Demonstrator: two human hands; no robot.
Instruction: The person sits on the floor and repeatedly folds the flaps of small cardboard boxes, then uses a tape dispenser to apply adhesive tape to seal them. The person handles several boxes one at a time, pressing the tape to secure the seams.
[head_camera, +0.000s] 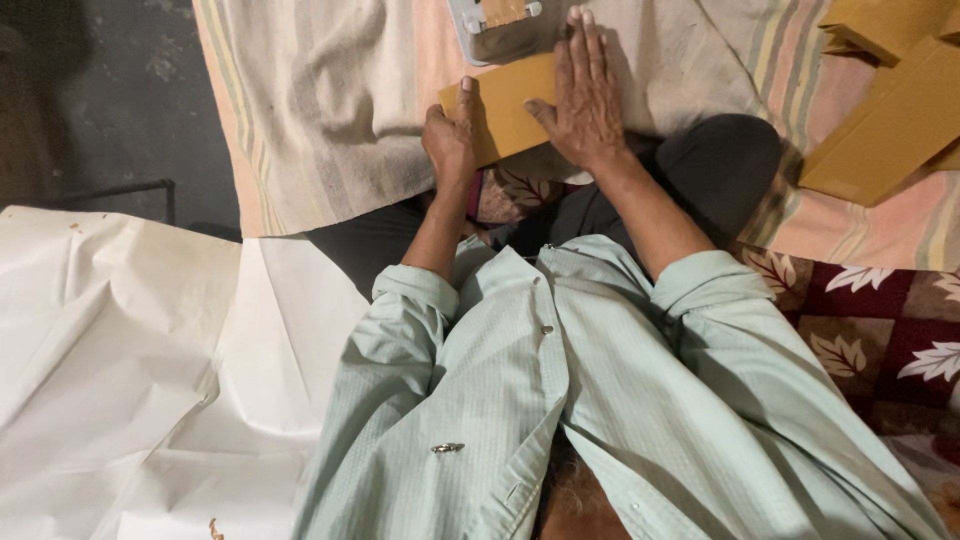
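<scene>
Head view: pressed brown envelope (505, 112) flat at 12 o'clock on striped cloth (330, 110), right hand (585, 105) fingers spread flat on top, left hand (450, 135) curled gripping its 9 o'clock edge, steadying.

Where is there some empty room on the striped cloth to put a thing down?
The striped cloth lies bare left of the left hand, up to the dark floor. Another bare strip runs between the right hand and the stacked brown envelopes. It is crowded around the brown envelope and the grey device under both hands.
</scene>
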